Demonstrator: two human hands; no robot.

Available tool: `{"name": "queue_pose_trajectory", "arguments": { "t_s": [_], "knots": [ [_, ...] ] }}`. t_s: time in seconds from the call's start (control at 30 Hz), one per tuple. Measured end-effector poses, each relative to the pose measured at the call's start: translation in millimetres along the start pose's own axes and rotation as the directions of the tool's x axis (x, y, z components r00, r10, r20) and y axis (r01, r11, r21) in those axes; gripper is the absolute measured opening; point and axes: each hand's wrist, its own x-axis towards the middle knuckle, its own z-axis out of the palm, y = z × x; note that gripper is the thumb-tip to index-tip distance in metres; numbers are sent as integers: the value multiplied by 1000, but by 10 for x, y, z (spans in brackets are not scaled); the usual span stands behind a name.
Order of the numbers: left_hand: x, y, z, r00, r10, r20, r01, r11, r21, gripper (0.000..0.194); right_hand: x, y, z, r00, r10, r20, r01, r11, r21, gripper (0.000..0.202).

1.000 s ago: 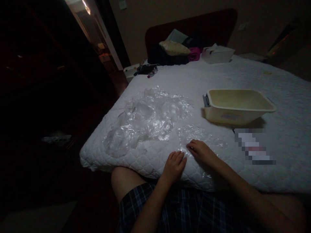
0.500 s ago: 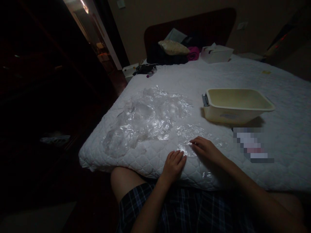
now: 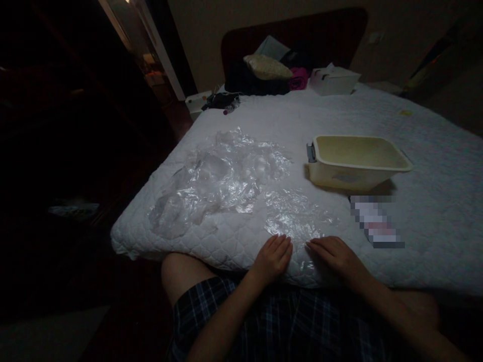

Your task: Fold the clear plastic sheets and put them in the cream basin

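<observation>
A thin clear plastic bag (image 3: 287, 213) lies spread on the white quilted bed in front of me. My left hand (image 3: 273, 257) rests at its near left edge, palm down, fingers laid flat and holding nothing that I can see. Across a small gap, my right hand (image 3: 337, 259) has thumb and fingertips drawn together at the bag's near right edge, pinching the plastic. Between and below the hands, part of the film shines near the bed's edge. Further left, a crumpled heap of clear plastic bags (image 3: 222, 176) covers the bed.
A cream plastic tub (image 3: 358, 177) with a grey handle clip stands on the bed at right. Before it lies a blurred-out flat object (image 3: 375, 223). A white box (image 3: 334, 82), a pillow (image 3: 267, 68) and dark cloth are by the headboard. The mattress edge (image 3: 226, 259) meets my knees.
My right hand has moved back toward me along the plastic, down near the bed's front edge. My left hand stays nearly in place. The view has shifted slightly.
</observation>
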Motion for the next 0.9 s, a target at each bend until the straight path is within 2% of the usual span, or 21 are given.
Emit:
{"name": "queue_pose_trajectory", "arguments": {
  "t_s": [0.2,0.4,0.57,0.73,0.9],
  "knots": [
    [23,3,61,997,-2,71,1,1000,19,26,31,-33,85,997,-72,14,73,997,-30,33],
    [28,7,65,1000,16,20,-17,999,37,25,113,-14,138,990,-143,12,143,989,-44,32],
    [25,-8,65,1000,18,10,-18,999,50,28,67,-4,131,991,-129,26,130,990,-48,37],
    [10,-11,72,999,35,11,-35,997,64,29,20,12,141,986,-158,-52,152,983,-105,36],
    [-7,-5,90,998,20,66,-25,997,78,28,45,-1,155,984,-163,-77,158,985,-66,33]
  ]
}}
